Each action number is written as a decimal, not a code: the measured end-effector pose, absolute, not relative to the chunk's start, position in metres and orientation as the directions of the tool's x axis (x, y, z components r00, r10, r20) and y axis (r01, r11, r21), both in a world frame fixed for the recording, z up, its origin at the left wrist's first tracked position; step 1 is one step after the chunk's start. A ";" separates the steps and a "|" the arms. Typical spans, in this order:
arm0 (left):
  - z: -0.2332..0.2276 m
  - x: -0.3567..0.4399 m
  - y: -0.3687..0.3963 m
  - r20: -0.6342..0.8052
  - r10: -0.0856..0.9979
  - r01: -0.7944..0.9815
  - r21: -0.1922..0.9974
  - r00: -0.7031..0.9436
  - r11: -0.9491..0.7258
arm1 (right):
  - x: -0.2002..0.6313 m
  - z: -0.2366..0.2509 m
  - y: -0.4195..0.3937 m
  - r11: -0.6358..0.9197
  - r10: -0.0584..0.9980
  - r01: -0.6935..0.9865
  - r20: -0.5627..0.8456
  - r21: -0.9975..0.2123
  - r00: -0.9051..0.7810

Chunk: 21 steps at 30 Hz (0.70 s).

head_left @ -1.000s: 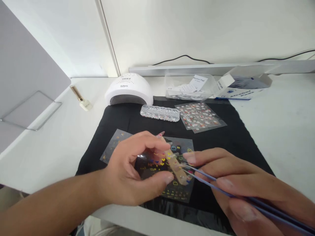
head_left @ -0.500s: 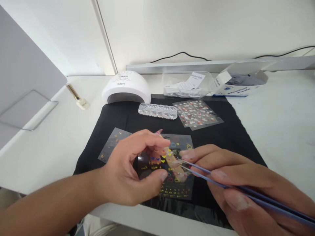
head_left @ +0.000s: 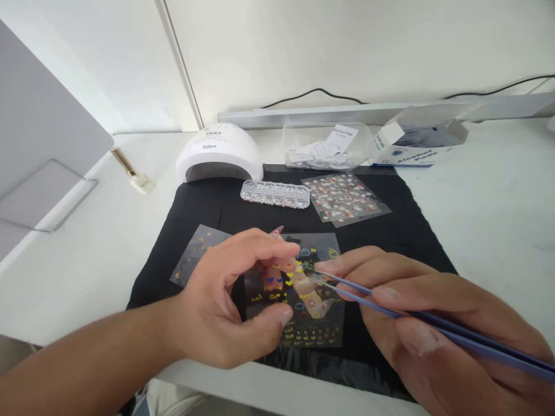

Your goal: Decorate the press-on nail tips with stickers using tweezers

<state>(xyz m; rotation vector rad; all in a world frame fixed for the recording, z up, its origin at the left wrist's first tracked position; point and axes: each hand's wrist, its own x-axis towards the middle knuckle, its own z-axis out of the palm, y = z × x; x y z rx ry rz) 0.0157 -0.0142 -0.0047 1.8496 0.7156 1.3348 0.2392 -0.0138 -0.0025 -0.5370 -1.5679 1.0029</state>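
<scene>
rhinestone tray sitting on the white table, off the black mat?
No: the clear rhinestone tray lies on the black mat, in front of the white nail lamp and beside a sticker sheet.

The left hand (head_left: 225,300) pinches a nail strip (head_left: 303,286) above a sticker sheet (head_left: 321,329) on the black mat (head_left: 208,208). The right hand (head_left: 416,323) grips blue tweezers (head_left: 390,309), tips at the strip. A white lamp (head_left: 219,153) sits behind on the bench (head_left: 485,208).

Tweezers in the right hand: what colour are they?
Blue-violet; the tweezers show plainly in the head view, held by the right hand.
</scene>
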 end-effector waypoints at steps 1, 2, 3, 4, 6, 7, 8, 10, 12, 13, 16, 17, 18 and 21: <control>-0.005 0.015 -0.014 0.547 0.778 0.015 0.815 0.310 -0.579 | 0.239 -0.003 -0.013 0.533 0.783 -0.188 0.565 -0.825 -0.261; -0.006 0.015 -0.014 0.549 0.775 0.012 0.814 0.314 -0.581 | 0.240 -0.003 -0.013 0.529 0.783 -0.196 0.564 -0.825 -0.260; -0.006 0.015 -0.013 0.549 0.773 0.010 0.813 0.318 -0.582 | 0.241 -0.003 -0.012 0.526 0.784 -0.203 0.563 -0.826 -0.261; -0.006 0.014 -0.013 0.550 0.770 0.007 0.812 0.323 -0.583 | 0.241 -0.003 -0.012 0.528 0.780 -0.211 0.568 -0.823 -0.262; -0.006 0.014 -0.012 0.554 0.764 0.002 0.809 0.331 -0.587 | 0.243 -0.003 -0.012 0.519 0.789 -0.208 0.558 -0.829 -0.256; -0.006 0.014 -0.012 0.555 0.762 0.000 0.808 0.333 -0.589 | 0.243 -0.003 -0.013 0.524 0.785 -0.211 0.564 -0.825 -0.255; -0.006 0.014 -0.012 0.556 0.762 0.002 0.807 0.331 -0.590 | 0.243 -0.003 -0.013 0.521 0.790 -0.199 0.557 -0.830 -0.256; -0.005 0.014 -0.013 0.557 0.765 0.009 0.807 0.325 -0.591 | 0.243 -0.004 -0.015 0.529 0.786 -0.200 0.565 -0.825 -0.251; -0.003 0.012 -0.013 0.559 0.764 0.012 0.804 0.322 -0.594 | 0.243 -0.004 -0.016 0.518 0.797 -0.198 0.554 -0.832 -0.243; -0.002 0.011 -0.013 0.556 0.766 0.016 0.806 0.322 -0.591 | 0.243 -0.004 -0.017 0.510 0.806 -0.198 0.545 -0.837 -0.232; 0.003 0.001 -0.012 0.513 0.821 0.019 0.845 0.251 -0.534 | 0.244 -0.002 -0.017 0.499 0.828 -0.204 0.533 -0.842 -0.172; 0.005 -0.003 -0.010 0.489 0.852 0.008 0.867 0.189 -0.499 | 0.245 0.000 -0.016 0.500 0.834 -0.205 0.532 -0.841 -0.145; 0.006 -0.008 -0.007 0.469 0.876 -0.016 0.883 0.113 -0.470 | 0.246 0.002 -0.015 0.497 0.841 -0.203 0.526 -0.844 -0.127; 0.008 -0.017 0.003 0.417 0.904 -0.119 0.897 -0.096 -0.426 | 0.248 0.006 -0.011 0.486 0.857 -0.186 0.507 -0.854 -0.088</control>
